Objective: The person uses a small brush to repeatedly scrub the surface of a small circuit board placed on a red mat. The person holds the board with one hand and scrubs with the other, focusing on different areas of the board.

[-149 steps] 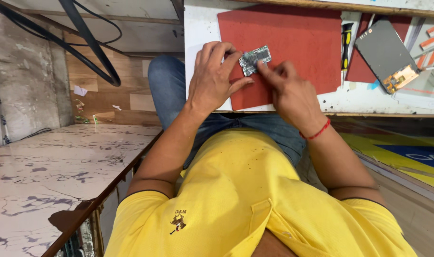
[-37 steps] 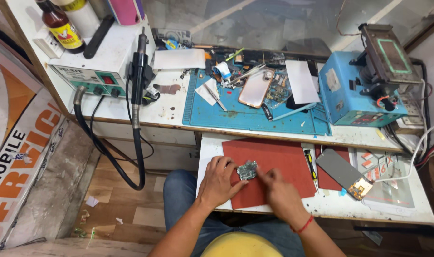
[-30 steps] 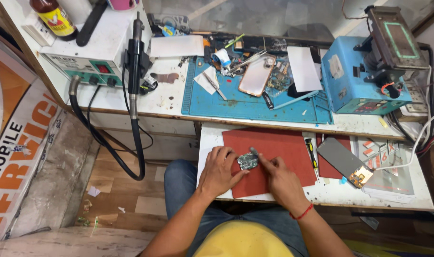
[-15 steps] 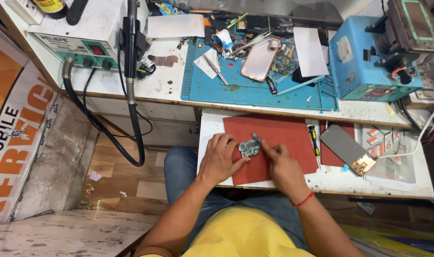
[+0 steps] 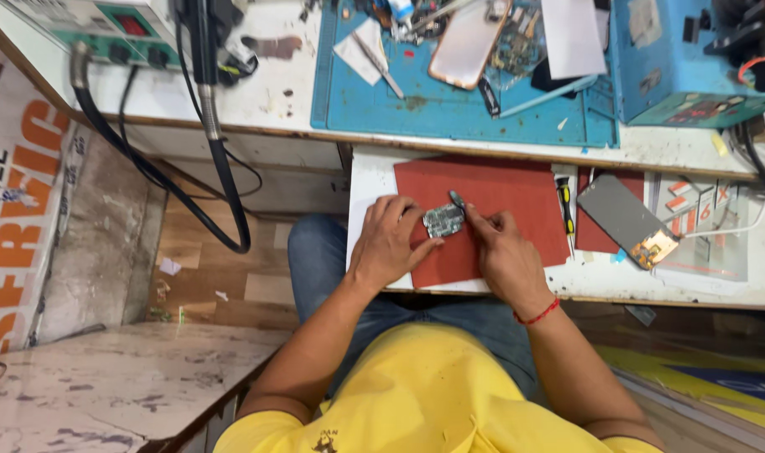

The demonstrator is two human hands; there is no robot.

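Red mat [image 5: 500, 189] on white pull-out shelf; circuit board [image 5: 443, 221] between hands, long axis left-right. Left hand [image 5: 389, 243] fingers pinch board; right hand [image 5: 504, 252] closed on thin tool [image 5: 458, 200], probably tweezers, touching board's upper right.

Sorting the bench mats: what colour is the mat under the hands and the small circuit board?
Red mat, plain, lying under the circuit board; clearest in the head view.

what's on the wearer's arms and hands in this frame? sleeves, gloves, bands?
Both hands are bare, no gloves: left hand, right hand. A thin red thread band circles the right wrist. Forearms are uncovered; short yellow T-shirt sleeves end at the upper arms. No watch or rings visible.
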